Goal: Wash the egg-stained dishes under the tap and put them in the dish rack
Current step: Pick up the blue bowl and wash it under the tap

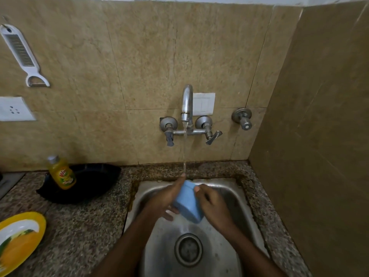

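Over the sink [229, 188], both hands (left [167, 198], right [212, 206]) clasp the blue cup [188, 202].

yellow plate [19, 239] cropped left, bottle label [64, 176] blurred

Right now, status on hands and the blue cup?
Both hands on blue cup: left hand, right hand. Cup tilted over sink, tap running. Yellow plate waiting on counter. Nothing in the way.

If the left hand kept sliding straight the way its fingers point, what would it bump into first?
The left hand points up and away along the blue cup, fingertips already in the water stream. Beyond that, it would probably reach the sink's back rim, then the wall; depth is hard to judge.
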